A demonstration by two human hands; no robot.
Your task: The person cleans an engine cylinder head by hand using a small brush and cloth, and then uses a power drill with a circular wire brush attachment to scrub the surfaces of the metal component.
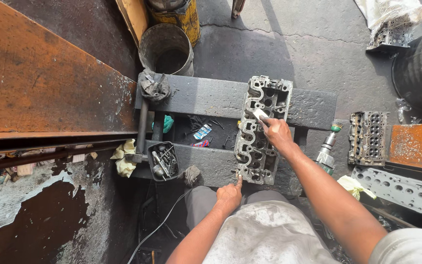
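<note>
Grey cast metal, dirty with oil, is what we work on: a cylinder head (pixel 262 129) lies lengthwise across two dark beams of the low counter (pixel 211 95), its far end on the rear beam and its near end on the front beam. Our right hand (pixel 275 133) is closed around a small pale flat piece (pixel 260 114) and presses it on the upper face of the cylinder head, near its middle. Our left hand (pixel 229 195) is mostly curled, with only the index finger stretched out, and its tip touches the near left corner of the cylinder head. On the front beam, to the left, stands a small black tray (pixel 163 161) full of metal tools, and a grey rag (pixel 190 175) lies just beside it. A rusty round bucket (pixel 166 49) stands on the floor behind the counter. To the right, a power tool (pixel 328 149) rests near another cylinder head (pixel 368 138).
</note>
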